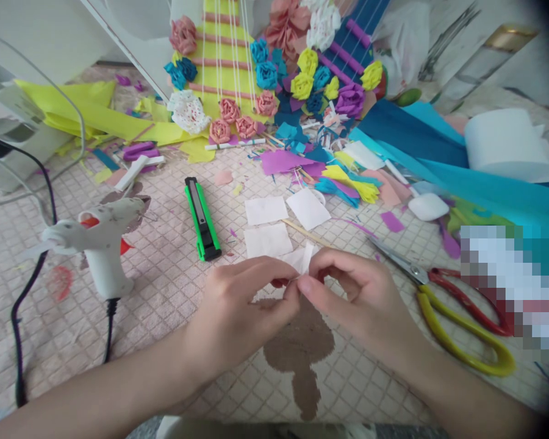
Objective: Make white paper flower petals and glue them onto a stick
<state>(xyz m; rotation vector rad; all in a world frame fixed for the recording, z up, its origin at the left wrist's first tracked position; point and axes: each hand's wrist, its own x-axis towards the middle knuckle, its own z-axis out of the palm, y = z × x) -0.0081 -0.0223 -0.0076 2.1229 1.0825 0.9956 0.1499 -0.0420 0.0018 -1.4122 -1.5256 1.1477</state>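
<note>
There are two hands, one left hand (244, 305) and one right hand (363, 296), with at least one white piece (295, 260) at their fingertips. Three white paper squares (266, 210) lie flat. I count one glue gun (103, 244), one box cutter (202, 222), one pair of scissors (415, 272), one white roll (505, 143), two stringed shapes (219, 52), two white flowers (187, 111), five small pink roses (246, 127), one purple rose (350, 99) and at least three yellow roses (372, 75). The paper scraps (286, 163) overlap too much to count.

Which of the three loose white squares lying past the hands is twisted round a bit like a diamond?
The right-hand white square: its sides slant, while the upper-left square and lower-left square lie much straighter.
</note>
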